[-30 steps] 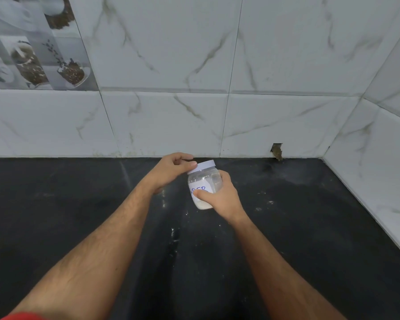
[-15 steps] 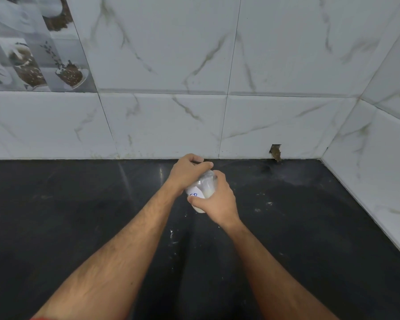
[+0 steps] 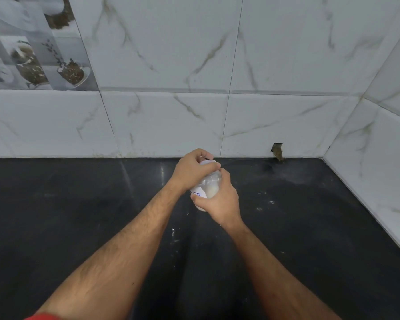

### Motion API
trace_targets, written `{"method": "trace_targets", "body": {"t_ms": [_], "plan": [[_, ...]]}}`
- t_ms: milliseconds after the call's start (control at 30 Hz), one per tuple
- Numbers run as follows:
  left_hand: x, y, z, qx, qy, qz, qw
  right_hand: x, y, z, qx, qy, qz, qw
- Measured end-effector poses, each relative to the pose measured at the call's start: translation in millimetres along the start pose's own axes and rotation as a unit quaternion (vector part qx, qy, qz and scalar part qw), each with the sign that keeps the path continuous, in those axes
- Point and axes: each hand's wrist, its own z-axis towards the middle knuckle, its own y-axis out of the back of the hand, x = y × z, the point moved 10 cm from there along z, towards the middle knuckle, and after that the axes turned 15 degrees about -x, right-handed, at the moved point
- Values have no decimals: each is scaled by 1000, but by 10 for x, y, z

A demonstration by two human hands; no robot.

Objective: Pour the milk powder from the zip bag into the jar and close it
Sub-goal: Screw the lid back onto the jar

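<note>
A small clear jar [image 3: 208, 188] with white powder inside and a white label with blue writing is held above the black counter [image 3: 79, 215]. My right hand [image 3: 219, 199] grips the jar's body from the right. My left hand [image 3: 193, 170] is curled over the top and grips the white lid [image 3: 206, 162], which is mostly hidden under its fingers. No zip bag is in view.
White marble-look tiled walls stand behind and on the right, meeting in a corner at the far right. A small broken hole [image 3: 278, 151] shows at the wall base. Specks of white powder lie on the counter around [image 3: 263, 202].
My left hand moved from pinching the lid's edge to covering the lid with curled fingers. The jar stayed in my right hand and tilted slightly.
</note>
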Motion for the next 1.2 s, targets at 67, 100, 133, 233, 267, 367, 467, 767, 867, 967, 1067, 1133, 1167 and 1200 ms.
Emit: {"method": "trace_targets", "body": {"t_ms": [67,100,133,233,267,367,467,767,867,967,1067,1133,1167,1200], "plan": [[-18,-10,-23,4,-15,16,1000,-30,-15,-22,0,-12,17,1000],[-26,-14,-40,7,-21,24,999,-44,-18,-32,-2,-19,27,999],[-35,-14,-54,11,-28,29,999,-54,-21,-41,-4,-23,35,999],[-28,-6,-75,23,-31,39,998,-107,-76,-59,11,-33,47,998],[-11,-9,-89,25,-30,42,998,-139,-99,-63,22,-37,51,998],[108,-53,-111,28,-12,65,997,-264,-168,-69,65,-50,60,995],[268,-138,-131,77,50,14,996,-420,-202,-67,108,-69,87,988],[930,-409,-425,193,220,-148,945,-838,-80,42,173,-179,227,941],[998,-399,-378,143,205,-127,960,-946,30,134,182,-183,198,946],[1085,-409,-324,111,208,-110,966,-1068,138,287,170,-184,176,952],[1156,-437,-262,92,204,-81,971,-1111,189,417,171,-177,162,955],[1208,-454,-223,82,208,-65,972,-1145,202,487,164,-177,153,958],[1226,-485,-203,81,214,-63,972,-1179,202,529,159,-179,149,959],[1238,-513,-182,79,218,-61,971,-1205,187,558,160,-183,147,959]]}}
